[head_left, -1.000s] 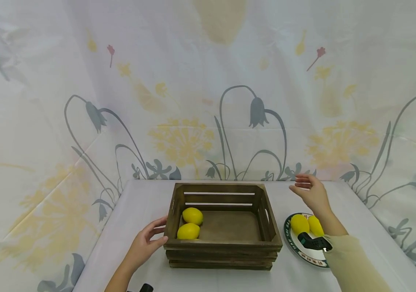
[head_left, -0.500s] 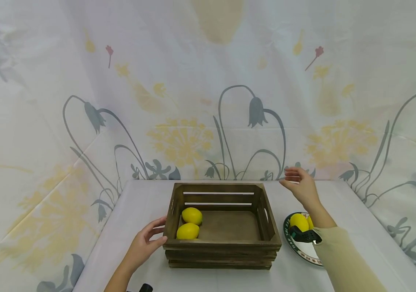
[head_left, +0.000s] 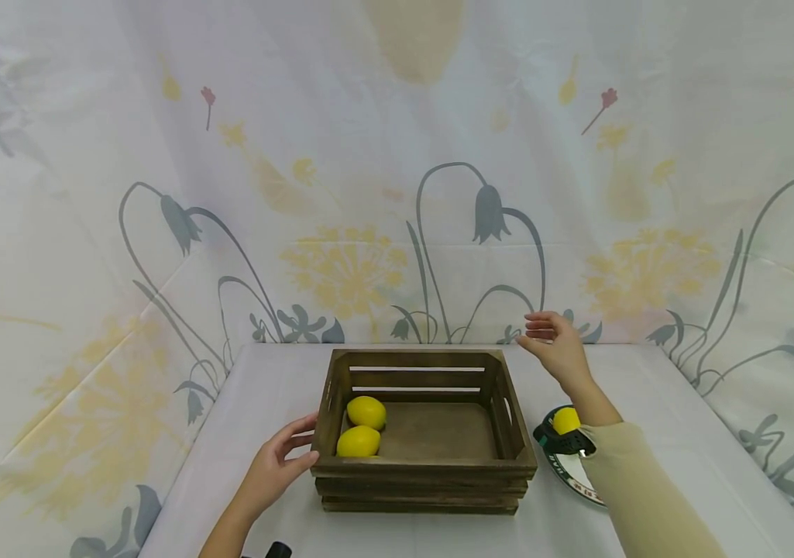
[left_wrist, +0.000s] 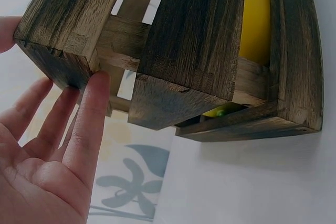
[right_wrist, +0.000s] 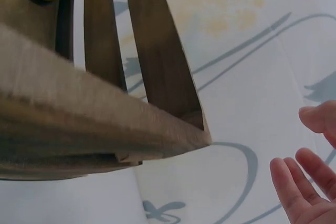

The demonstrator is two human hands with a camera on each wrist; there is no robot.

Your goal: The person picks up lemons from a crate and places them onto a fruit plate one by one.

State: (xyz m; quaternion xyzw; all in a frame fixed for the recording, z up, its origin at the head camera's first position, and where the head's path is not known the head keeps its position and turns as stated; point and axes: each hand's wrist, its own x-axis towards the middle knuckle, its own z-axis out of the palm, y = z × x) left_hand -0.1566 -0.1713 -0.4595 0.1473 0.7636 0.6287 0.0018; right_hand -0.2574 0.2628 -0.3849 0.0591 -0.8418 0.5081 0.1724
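Crate [head_left: 421, 488] of dark slatted wood stands near the middle of the counter [head_left: 271, 380], one long wall toward me. Two yellow lemons [head_left: 366, 413] lie inside it near the left end, one behind the other and close together; the brown floor shows to their right. From my left wrist I see yellow through the gap between two slats.

My left grip [head_left: 278, 465] rests at the crate's left end, fingers extended and fingertips against the wood, thumb toward the front corner, without clasping it. My right grip [head_left: 557, 349] is released: it hangs raised beyond the right rear corner, apart from the wood, fingers gently bent around nothing.

Right of the crate sits a round plate [head_left: 564, 470], white with a dark green, lettered rim. Another lemon [head_left: 565, 419] shows on it, partly covered by the black camera [head_left: 564, 442] on my right wrist. My pale yellow sleeve [head_left: 647, 496] hides some of the plate too. Behind the counter hangs a pale cloth [head_left: 369, 116] printed with grey bell-shaped flowers and yellow blooms.
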